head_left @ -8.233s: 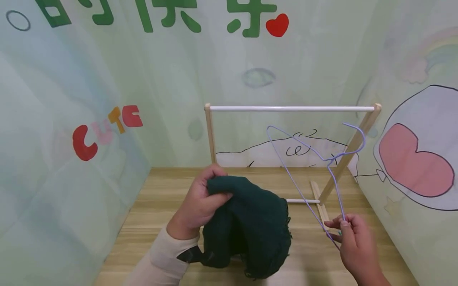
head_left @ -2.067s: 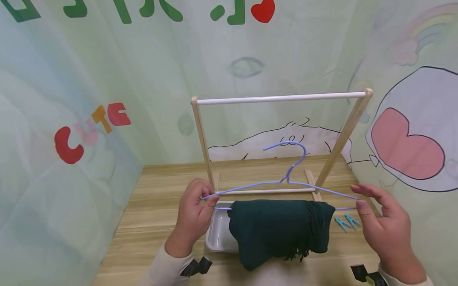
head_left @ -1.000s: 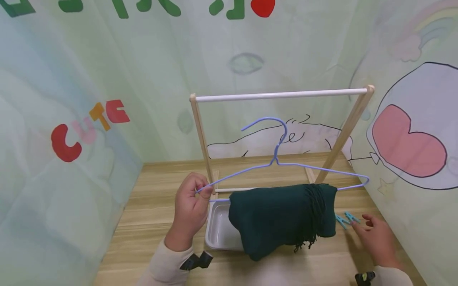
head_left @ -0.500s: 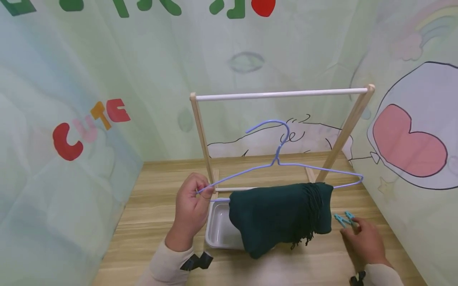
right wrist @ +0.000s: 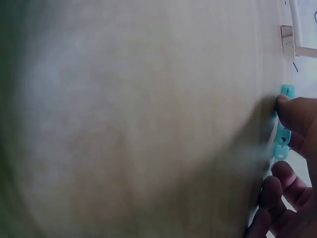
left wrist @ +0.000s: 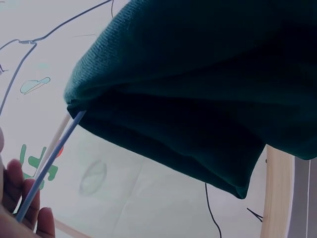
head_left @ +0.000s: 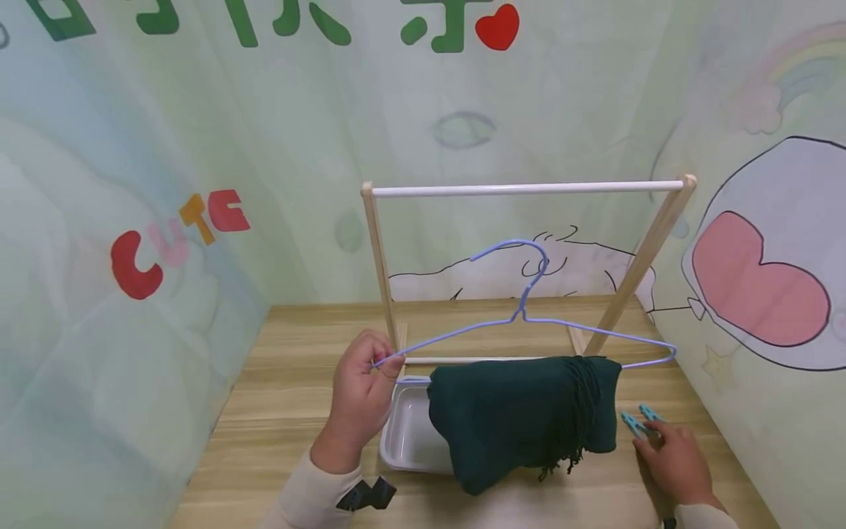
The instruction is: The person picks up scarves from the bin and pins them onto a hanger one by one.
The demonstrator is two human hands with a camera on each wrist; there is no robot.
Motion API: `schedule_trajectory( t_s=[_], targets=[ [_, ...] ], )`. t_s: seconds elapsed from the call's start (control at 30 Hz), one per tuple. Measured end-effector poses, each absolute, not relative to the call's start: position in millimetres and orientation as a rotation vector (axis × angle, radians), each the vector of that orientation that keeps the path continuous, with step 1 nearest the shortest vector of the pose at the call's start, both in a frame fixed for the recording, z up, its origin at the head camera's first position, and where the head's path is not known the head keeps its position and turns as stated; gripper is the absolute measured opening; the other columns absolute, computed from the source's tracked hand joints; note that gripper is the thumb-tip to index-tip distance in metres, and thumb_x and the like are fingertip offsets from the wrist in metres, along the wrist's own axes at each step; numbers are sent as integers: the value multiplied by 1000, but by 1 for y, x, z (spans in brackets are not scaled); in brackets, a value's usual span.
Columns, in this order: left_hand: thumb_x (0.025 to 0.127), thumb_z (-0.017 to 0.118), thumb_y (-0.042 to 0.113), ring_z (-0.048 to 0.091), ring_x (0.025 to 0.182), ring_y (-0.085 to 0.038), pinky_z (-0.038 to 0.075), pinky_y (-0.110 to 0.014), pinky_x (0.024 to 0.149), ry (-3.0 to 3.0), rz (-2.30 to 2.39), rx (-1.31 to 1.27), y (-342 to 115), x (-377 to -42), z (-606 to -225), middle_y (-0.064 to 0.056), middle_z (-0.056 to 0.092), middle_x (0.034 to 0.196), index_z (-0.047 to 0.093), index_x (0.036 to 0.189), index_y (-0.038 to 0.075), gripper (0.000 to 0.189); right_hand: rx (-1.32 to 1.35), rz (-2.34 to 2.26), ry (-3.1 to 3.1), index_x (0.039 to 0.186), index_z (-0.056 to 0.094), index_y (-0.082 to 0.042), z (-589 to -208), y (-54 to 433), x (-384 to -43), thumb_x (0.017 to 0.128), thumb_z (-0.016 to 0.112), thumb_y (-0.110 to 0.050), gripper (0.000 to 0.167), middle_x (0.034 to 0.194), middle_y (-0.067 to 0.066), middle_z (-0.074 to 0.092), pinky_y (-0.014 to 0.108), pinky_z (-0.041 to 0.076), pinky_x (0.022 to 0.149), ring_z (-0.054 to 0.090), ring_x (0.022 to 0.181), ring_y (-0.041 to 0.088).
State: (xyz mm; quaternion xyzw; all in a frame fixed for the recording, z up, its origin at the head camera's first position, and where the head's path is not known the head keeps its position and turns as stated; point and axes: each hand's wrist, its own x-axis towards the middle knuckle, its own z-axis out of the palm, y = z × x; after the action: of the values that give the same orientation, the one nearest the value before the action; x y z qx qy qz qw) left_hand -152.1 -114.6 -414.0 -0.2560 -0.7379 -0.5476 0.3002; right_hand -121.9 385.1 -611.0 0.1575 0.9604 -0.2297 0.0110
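My left hand (head_left: 360, 397) grips the left end of a blue wire hanger (head_left: 456, 330), held up over the table. A dark green fringed scarf (head_left: 509, 419) is folded over its lower bar, fringe toward the right. In the left wrist view the scarf (left wrist: 188, 94) hangs beside the fingers, and the bar runs into its fold. Down on the table at the right, my right hand (head_left: 677, 459) has its thumb and a finger on a teal clothespin (right wrist: 283, 134), pinching it. Another teal clothespin (head_left: 649, 412) lies right beside it.
Behind the hanger stands a rack with a white top rail (head_left: 529, 189) and wooden posts (head_left: 644, 257). A white plastic tray (head_left: 391, 441) sits under the scarf, partly hidden. Printed curtains (head_left: 317, 184) enclose the wooden table (head_left: 264, 426) at the back and sides.
Earlier the left hand held the scarf and the right the hanger. Now the scarf lies over the bar. My right hand let go of the hanger's right end and moved down to the clothespins.
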Motion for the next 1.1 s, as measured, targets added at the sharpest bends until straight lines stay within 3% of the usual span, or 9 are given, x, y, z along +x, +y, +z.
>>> schedule_trajectory(
  t_s=[0.23, 0.4, 0.5, 0.63, 0.73, 0.9, 0.97, 1.1],
  targets=[
    [93, 68, -10, 55, 81, -18, 46, -24, 75, -1974, -1464, -659, -116, -150, -414, -3, 55, 83, 48, 80, 4, 28, 665, -786, 2926, 120, 60, 18, -609, 381, -117, 93, 75, -24, 51, 112, 35, 57, 60, 48, 86, 56, 100, 45],
    [93, 69, -10, 56, 81, -18, 46, -24, 74, -1974, -1469, -648, -116, -150, -414, -3, 55, 83, 48, 79, 3, 28, 778, -1017, 2950, 125, 57, 16, -601, 378, -109, 96, 70, -22, 49, 120, 39, 58, 59, 50, 84, 61, 104, 50],
    [93, 69, -10, 56, 80, -18, 46, -24, 74, -1966, -1473, -644, -116, -151, -414, -3, 55, 83, 48, 79, 3, 28, 780, -1146, 3006, 126, 59, 13, -590, 375, -106, 98, 69, -19, 44, 120, 36, 62, 41, 52, 74, 65, 94, 39],
    [93, 68, -10, 55, 80, -18, 46, -24, 74, -1954, -1470, -640, -116, -152, -414, -3, 55, 82, 48, 79, 3, 28, 760, -1326, 3044, 125, 62, 12, -568, 368, -103, 98, 69, -15, 38, 118, 31, 64, 21, 46, 62, 58, 78, 9],
    [94, 68, -10, 55, 80, -19, 45, -24, 74, -1950, -1466, -640, -116, -153, -415, -3, 55, 82, 48, 79, 3, 28, 837, -1442, 3031, 127, 62, 8, -542, 359, -101, 99, 68, -16, 37, 112, 18, 63, 18, 46, 58, 49, 72, -6],
    [93, 68, -11, 55, 79, -19, 45, -24, 74, -1948, -1461, -632, -116, -153, -415, -3, 55, 82, 48, 79, 3, 28, 974, -1598, 3012, 129, 63, -1, -492, 343, -97, 101, 68, -22, 35, 97, -16, 56, 16, 46, 56, 51, 73, -13],
    [93, 69, -11, 55, 80, -19, 45, -24, 74, -1947, -1460, -627, -116, -153, -415, -3, 54, 82, 48, 79, 3, 28, 1003, -1703, 2992, 126, 64, -6, -472, 338, -94, 101, 68, -20, 29, 95, -21, 55, 15, 45, 56, 53, 73, -10],
    [94, 68, -9, 55, 80, -20, 45, -23, 74, -1946, -1464, -623, -116, -153, -415, -3, 54, 82, 48, 79, 2, 28, 1052, -1951, 2896, 119, 66, -20, -433, 329, -89, 101, 70, -16, 18, 99, -15, 58, 15, 43, 55, 55, 75, -1]
  ],
)
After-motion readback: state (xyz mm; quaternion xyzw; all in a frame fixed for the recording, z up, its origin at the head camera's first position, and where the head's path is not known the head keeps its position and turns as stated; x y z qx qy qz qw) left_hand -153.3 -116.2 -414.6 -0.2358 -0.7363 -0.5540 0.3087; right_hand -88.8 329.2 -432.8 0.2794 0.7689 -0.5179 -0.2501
